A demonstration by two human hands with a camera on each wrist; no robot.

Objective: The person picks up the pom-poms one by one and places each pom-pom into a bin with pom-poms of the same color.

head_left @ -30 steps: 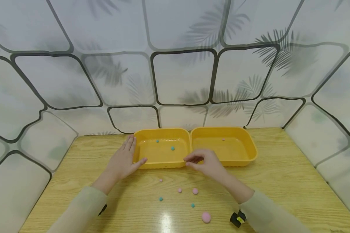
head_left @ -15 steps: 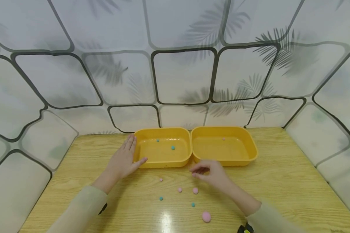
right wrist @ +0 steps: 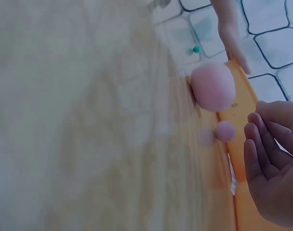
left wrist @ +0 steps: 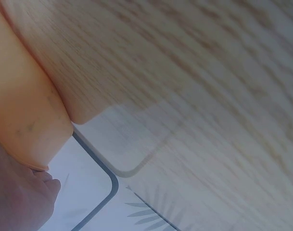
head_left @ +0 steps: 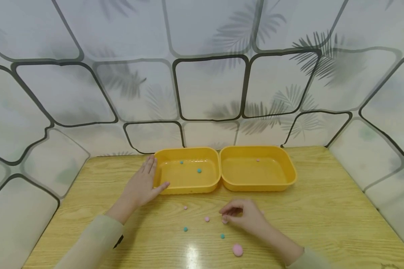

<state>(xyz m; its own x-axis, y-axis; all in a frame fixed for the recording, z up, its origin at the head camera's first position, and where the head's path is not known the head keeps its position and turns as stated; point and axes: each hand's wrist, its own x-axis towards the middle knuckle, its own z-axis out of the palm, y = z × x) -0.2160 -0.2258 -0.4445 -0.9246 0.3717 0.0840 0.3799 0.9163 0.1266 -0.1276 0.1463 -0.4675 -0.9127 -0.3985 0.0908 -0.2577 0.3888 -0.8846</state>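
My left hand (head_left: 139, 188) lies along the left end of the left yellow tray (head_left: 188, 189), fingers straight against its side and thumb over the front rim. The left wrist view shows that hand (left wrist: 21, 197) at the tray's outer wall (left wrist: 31, 106). My right hand (head_left: 245, 216) hovers in front of the trays, fingers gently bent, thumb and fingertips right at a medium pink ball (head_left: 225, 221). Its fingers partly cover that ball. In the right wrist view, the right hand (right wrist: 276, 154) has loosely bent fingers, with a large pink ball (right wrist: 213, 86) apart from it.
Beside the left tray stands a second yellow tray (head_left: 259, 188), with a small pink ball (head_left: 258, 160) inside. Two teal balls, one here (head_left: 199, 170), lie in the left tray. More pink and teal balls (head_left: 185, 229) dot the wooden table (head_left: 148, 239), including a large pink one (head_left: 237, 250).
My right hand has left the spot where the trays meet and come back toward me, down to the medium pink ball. The left hand stays at the left tray.
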